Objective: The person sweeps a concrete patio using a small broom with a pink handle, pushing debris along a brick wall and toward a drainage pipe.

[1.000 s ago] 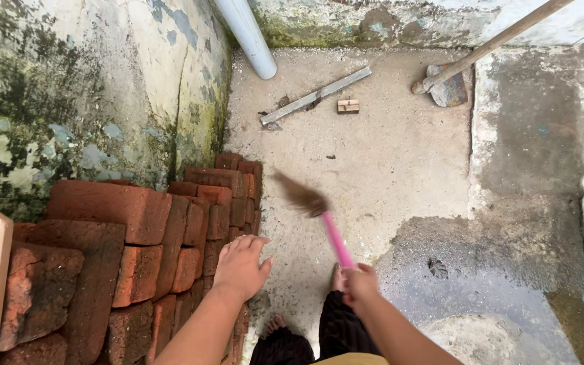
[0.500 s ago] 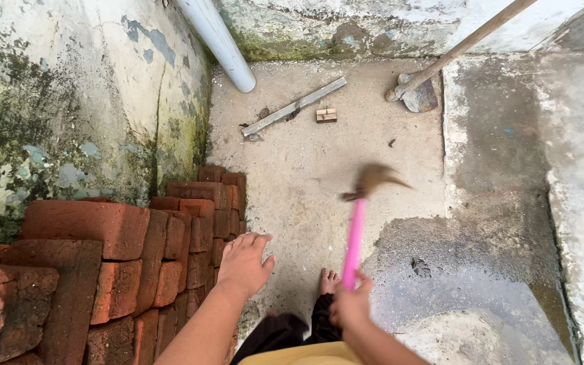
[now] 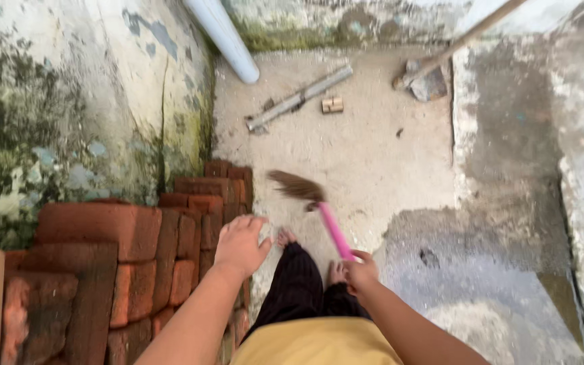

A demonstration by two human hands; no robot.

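My right hand (image 3: 359, 272) grips the pink handle of a small broom (image 3: 319, 206), whose brown bristles point up and left over the sandy concrete floor (image 3: 366, 155). My left hand (image 3: 240, 245) rests with fingers spread on the top edge of a stack of red bricks (image 3: 136, 263) at my left. My bare feet and dark trousers (image 3: 299, 287) show just below the broom.
A mossy, peeling wall (image 3: 69, 115) runs along the left. A white pipe (image 3: 224, 37) leans in the far corner. A grey metal bar (image 3: 299, 99), a small wooden block (image 3: 332, 104) and a long-handled tool (image 3: 441, 57) with a stone lie at the back. Darker cement (image 3: 495, 270) lies to the right.
The broom head has swung from the right back to the left across the floor. My left hand has stayed on the bricks.
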